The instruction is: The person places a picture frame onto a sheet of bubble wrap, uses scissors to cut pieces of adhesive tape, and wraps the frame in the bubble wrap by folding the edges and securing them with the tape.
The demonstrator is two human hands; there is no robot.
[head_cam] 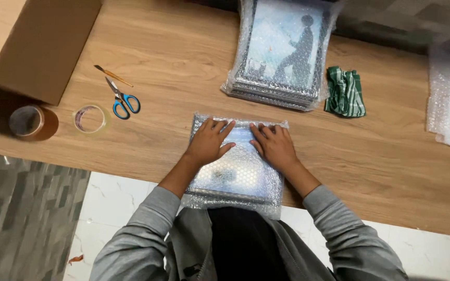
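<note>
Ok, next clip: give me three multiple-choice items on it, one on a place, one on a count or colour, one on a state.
1. Where do the scissors lie?
A. left of the hands, near the tape rolls
B. on the stack of wrapped frames
C. inside the box

2. How many tape rolls are on the table?
A. one
B. two
C. four

3. How do the hands meet the wrapped frame?
A. both lifted clear
B. both flat on top
C. one grips scissors

Key: 1 A, the scissors sit just right of the clear roll. 2 B, a brown roll and the clear one. 3 B, left hand and right hand press palms down on the bubble wrap.
</note>
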